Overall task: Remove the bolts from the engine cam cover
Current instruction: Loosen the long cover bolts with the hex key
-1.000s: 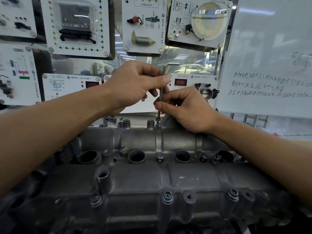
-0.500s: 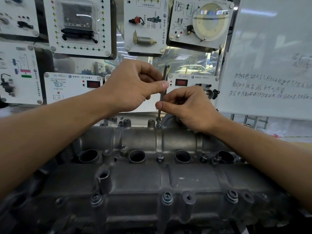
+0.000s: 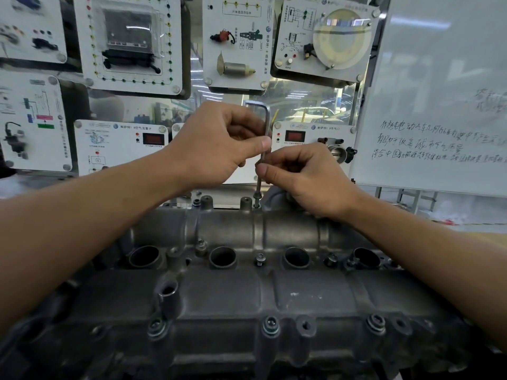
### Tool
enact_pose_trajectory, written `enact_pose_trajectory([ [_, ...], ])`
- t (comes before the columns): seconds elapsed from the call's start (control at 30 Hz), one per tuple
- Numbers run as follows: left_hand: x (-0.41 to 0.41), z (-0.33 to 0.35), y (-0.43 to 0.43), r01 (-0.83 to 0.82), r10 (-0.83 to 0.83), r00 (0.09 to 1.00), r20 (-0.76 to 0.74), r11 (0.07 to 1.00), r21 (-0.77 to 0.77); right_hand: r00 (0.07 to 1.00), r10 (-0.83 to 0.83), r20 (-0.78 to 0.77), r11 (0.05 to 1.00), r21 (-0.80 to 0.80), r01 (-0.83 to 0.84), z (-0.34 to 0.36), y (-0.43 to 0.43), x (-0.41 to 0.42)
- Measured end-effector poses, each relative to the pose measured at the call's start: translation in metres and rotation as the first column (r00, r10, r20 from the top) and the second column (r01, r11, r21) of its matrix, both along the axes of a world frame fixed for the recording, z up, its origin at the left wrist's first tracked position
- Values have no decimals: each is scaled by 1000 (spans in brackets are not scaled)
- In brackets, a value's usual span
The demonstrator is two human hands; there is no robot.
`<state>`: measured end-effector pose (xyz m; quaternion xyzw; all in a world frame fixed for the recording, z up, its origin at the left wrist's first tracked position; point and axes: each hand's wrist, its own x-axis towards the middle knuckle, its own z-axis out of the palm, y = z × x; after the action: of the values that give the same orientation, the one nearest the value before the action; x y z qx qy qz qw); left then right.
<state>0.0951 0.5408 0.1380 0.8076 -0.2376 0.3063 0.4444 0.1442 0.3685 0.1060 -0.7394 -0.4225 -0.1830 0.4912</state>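
With the left hand (image 3: 219,144) pinching the hex key (image 3: 266,124) near its bend and the right hand (image 3: 304,176) pinching the shaft lower down, hold the key upright and fully seated in the bolt (image 3: 257,203) at centre frame, on the cover's (image 3: 310,294) upper edge, while turning.

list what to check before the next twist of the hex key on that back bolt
1. Left hand grips the hex key on its upper shaft: ok.
2. Right hand pinches the lower shaft: ok.
3. Key tip seated in the rear bolt: cannot tell, too small.
4. Shaft near upright over that bolt: ok.
5. Rear bolt out of the cam cover: not ok.
6. Front-edge bolts removed: not ok, three in place.
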Motion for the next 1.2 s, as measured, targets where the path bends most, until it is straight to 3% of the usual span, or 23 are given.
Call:
enact_pose_trajectory([
  [0.23, 0, -3, -2, -40, 41, 999, 13, 999, -22, 1000, -4, 29, 999, 41, 3, -2, 4, -3],
  [0.5, -9, 1, -5, 68, -68, 997, -39, 998, -17, 998, -20, 62, 998, -66, 24, 1, 2, -4],
  [0.83, -5, 0, -2, -10, 11, 1000, 3, 998, -66, 1000, 30, -1, 997, 72, -30, -3, 1, 0],
  [1.2, -11, 0, -5, 79, -80, 996, -31, 997, -26, 1000, -8, 10, 1000, -18, 8, 0, 1, -4],
])
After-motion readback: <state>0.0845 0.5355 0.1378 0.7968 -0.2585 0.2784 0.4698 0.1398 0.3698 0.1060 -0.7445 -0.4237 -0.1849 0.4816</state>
